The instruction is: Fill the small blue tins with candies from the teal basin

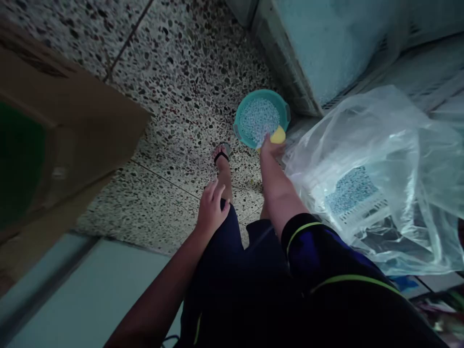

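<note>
My right hand (272, 146) is closed around a yellow scoop-like cup (278, 136) at the near edge of a teal basin (239, 112). The hand hides part of the cup, so its full shape does not show. Small pale pellets (259, 117) fill the basin, and some appear blurred beside the hand at the rim. The basin stands on the speckled floor. My left hand (213, 205) holds nothing; its fingers are apart, just over my left knee.
A clear plastic bag (391, 140) stands open at the right, with similar pellets (351, 189) and a slotted white crate inside or behind it. A large pale container (326, 53) rises beyond the basin. Cardboard boxes (90, 116) stand at the left on the terrazzo floor (174, 96).
</note>
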{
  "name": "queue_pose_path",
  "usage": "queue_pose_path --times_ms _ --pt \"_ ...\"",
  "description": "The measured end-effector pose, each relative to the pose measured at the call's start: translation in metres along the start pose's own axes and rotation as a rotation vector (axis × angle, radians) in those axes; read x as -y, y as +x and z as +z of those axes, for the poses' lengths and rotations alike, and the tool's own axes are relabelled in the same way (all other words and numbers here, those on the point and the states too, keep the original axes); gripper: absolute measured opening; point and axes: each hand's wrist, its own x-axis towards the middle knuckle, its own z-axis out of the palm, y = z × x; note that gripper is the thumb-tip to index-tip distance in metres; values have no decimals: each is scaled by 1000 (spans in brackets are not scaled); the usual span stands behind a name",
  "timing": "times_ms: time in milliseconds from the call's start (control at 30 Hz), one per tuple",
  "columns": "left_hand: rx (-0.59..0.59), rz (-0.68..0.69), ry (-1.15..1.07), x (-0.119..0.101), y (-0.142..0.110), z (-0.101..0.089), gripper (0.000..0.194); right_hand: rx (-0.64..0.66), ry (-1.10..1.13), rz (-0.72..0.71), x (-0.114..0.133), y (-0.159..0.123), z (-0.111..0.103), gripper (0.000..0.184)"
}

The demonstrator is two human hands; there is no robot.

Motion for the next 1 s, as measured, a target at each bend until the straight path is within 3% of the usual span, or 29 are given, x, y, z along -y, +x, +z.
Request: queue_pose_path --times_ms 100,200,367,433,567,633,700,800,867,933,1000 --pt "11 -78 -12 -10 -11 14 54 -215 -137 50 12 0 6 86" --pt "53 -100 -45 -17 -19 27 47 -163 -188 -93 19 3 1 89" --pt "137 -122 -104 -25 -26 40 35 -97 -301 -259 27 12 -14 116" --pt "170 -129 -111 -28 -29 46 34 -70 -353 -319 29 12 -18 115" --pt "270 -17 -189 -26 -34 59 30 50 -333 -430 35 3 -27 94" --pt "241 2 -268 -20 -34 65 25 84 -281 -461 42 -5 -33 90" --pt "126 -53 -329 -14 -29 67 20 107 -212 -485 54 -17 -44 95" --pt "-103 -185 -319 -14 -12 51 29 198 -96 -544 72 -47 -76 102" --pt "-289 -197 -247 -27 9 24 44 284 -27 -618 77 -72 -113 105" --pt "-412 -34 -144 -54 35 -14 65 351 20 -720 72 -98 -159 103" --pt "-299 277 -39 -95 64 -54 86 424 54 -840 57 -117 -211 95"
